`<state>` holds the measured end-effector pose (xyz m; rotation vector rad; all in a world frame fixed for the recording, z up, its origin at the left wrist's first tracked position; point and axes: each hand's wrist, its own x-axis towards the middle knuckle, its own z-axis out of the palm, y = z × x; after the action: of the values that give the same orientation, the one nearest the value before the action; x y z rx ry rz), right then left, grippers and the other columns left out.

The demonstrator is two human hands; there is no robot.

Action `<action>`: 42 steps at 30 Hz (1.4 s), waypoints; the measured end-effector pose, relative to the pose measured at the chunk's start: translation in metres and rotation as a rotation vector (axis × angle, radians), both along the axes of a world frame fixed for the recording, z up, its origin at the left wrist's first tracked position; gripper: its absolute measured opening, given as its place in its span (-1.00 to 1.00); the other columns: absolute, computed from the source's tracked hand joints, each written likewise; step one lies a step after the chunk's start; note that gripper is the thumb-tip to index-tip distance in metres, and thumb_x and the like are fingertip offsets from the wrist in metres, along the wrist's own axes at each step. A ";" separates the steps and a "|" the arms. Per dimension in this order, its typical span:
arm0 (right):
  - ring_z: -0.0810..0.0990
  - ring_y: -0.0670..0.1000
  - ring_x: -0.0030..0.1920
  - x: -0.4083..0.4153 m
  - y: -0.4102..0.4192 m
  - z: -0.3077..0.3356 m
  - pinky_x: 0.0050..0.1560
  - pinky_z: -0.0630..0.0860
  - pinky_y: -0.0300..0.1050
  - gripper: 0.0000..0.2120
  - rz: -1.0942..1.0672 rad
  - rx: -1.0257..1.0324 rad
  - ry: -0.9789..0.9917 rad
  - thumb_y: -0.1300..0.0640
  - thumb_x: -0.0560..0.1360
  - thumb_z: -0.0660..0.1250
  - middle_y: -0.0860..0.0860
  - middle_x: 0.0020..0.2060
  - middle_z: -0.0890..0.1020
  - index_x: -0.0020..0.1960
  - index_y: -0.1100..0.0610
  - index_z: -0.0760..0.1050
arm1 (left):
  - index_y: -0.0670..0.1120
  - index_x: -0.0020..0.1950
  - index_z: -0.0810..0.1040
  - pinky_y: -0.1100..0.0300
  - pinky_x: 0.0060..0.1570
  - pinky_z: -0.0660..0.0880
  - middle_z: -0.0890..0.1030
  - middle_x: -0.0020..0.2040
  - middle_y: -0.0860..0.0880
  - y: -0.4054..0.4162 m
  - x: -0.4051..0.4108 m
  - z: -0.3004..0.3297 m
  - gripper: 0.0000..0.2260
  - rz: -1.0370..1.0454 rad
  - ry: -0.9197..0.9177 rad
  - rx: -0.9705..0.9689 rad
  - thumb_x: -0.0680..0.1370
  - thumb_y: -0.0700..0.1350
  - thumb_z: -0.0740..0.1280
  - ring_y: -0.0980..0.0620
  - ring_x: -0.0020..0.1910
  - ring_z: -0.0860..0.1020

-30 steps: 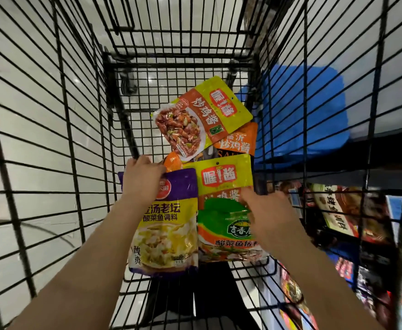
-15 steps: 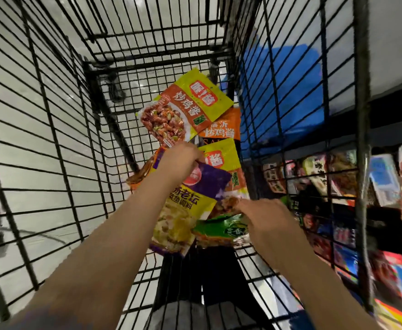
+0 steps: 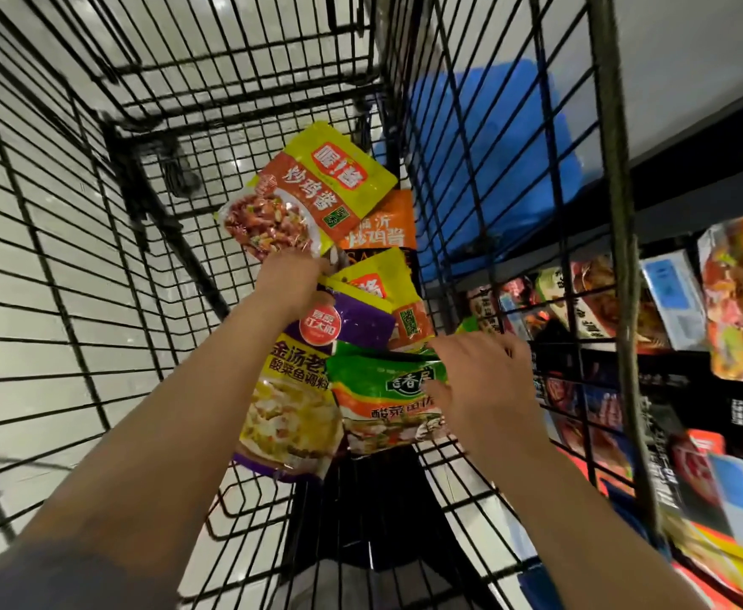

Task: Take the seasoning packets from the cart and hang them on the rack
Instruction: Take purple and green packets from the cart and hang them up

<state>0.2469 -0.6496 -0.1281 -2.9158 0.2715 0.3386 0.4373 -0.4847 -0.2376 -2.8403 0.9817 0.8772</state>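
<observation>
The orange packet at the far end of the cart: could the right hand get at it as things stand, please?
Probably yes: the orange packet lies partly under the yellow-green packet, but its right part is bare, and nothing stands between it and the right hand.

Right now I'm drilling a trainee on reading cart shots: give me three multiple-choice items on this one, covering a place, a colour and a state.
1. Where do the seasoning packets lie?
A. in the wire cart
B. on the floor
C. on a table

2. What colour is the top band of the packet under the left hand?
A. white
B. purple
C. black

3. How does the right hand lie?
A. clenched in a fist
B. out of view
C. fingers spread on the green packet

Key: 1 A, the black wire cart walls surround them. 2 B, the purple packet shows purple beside the left hand. 3 C, the right hand rests spread on the green packet.
</observation>
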 end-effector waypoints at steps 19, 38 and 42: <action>0.58 0.16 -0.10 -0.022 0.008 0.064 -0.08 0.46 -0.02 -0.81 0.116 0.244 0.355 0.19 0.49 0.26 0.11 -0.16 0.65 0.00 0.06 0.62 | 0.04 -0.16 0.68 0.05 -0.03 0.41 0.66 -0.31 -0.04 0.080 -0.107 0.144 -0.87 0.220 -0.085 -0.209 0.33 -0.12 0.51 -0.11 -0.26 0.62; 0.55 0.14 0.04 0.005 -0.011 0.038 0.07 0.40 -0.01 -0.79 0.050 0.120 0.203 0.17 0.53 0.25 0.09 -0.02 0.63 0.09 0.15 0.60 | -0.05 -0.09 0.68 0.16 -0.38 0.35 0.62 -0.23 -0.04 0.128 -0.173 0.162 -0.93 0.588 -0.306 -0.220 0.46 -0.15 0.42 -0.17 -0.18 0.56; 0.53 0.07 0.11 0.005 -0.011 0.037 0.35 0.19 0.02 -0.71 0.104 0.061 0.167 -0.04 0.58 0.21 0.00 0.04 0.64 0.18 0.05 0.56 | -0.05 -0.07 0.67 0.19 -0.38 0.28 0.62 -0.21 -0.04 0.128 -0.178 0.163 -0.92 0.581 -0.317 -0.235 0.48 -0.14 0.41 -0.16 -0.17 0.56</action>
<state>0.2520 -0.6606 -0.0909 -2.8511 0.1316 0.5974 0.2591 -0.3565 -0.0744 -3.3818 0.2319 0.3014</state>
